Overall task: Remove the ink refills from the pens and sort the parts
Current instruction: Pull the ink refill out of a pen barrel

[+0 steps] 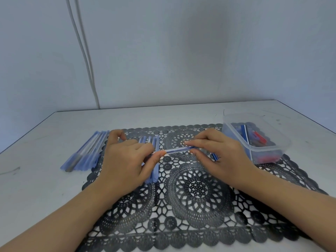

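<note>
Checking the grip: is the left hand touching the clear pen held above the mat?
Touching. The head view shows the left hand pinching the left end of the pen between thumb and forefinger.

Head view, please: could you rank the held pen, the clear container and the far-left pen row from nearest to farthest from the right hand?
1. held pen, pinched by the right hand itself.
2. clear container, just to its right.
3. far-left pen row, beyond the left hand.
</note>
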`<state>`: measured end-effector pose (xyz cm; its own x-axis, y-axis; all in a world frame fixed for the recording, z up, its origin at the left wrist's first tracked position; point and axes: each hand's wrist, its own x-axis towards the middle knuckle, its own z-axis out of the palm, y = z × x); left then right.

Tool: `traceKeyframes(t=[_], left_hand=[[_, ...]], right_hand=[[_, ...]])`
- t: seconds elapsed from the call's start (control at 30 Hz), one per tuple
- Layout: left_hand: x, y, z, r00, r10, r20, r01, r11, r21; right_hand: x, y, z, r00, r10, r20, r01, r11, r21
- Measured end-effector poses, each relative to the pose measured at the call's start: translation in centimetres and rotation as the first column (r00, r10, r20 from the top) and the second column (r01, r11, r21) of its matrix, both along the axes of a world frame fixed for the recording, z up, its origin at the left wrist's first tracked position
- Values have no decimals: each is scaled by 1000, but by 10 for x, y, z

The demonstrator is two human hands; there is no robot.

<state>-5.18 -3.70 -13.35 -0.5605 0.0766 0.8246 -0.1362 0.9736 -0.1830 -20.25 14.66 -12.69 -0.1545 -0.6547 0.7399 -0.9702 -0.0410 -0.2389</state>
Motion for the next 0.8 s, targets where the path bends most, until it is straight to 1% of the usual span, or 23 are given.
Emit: traceKeyframes(t=[0.13, 0.4, 0.6, 0.8], left_hand=[[1, -1, 1, 1000, 10, 4, -10, 1000, -14], [0, -2, -2, 999, 9, 41, -9, 1000, -10], [-1, -4, -3, 998, -24, 56, 23, 999, 29], [-1, -4, -2, 997, -66, 36, 64, 996, 54]], right_hand=[[3, 1, 1, 1000, -13, -4, 13, 1000, 17], [3, -2, 0, 1000, -14, 10, 13, 991, 133], [4, -2, 2, 999, 6, -31, -3, 995, 101], [7, 0, 6, 998, 56, -2, -56, 996, 71]])
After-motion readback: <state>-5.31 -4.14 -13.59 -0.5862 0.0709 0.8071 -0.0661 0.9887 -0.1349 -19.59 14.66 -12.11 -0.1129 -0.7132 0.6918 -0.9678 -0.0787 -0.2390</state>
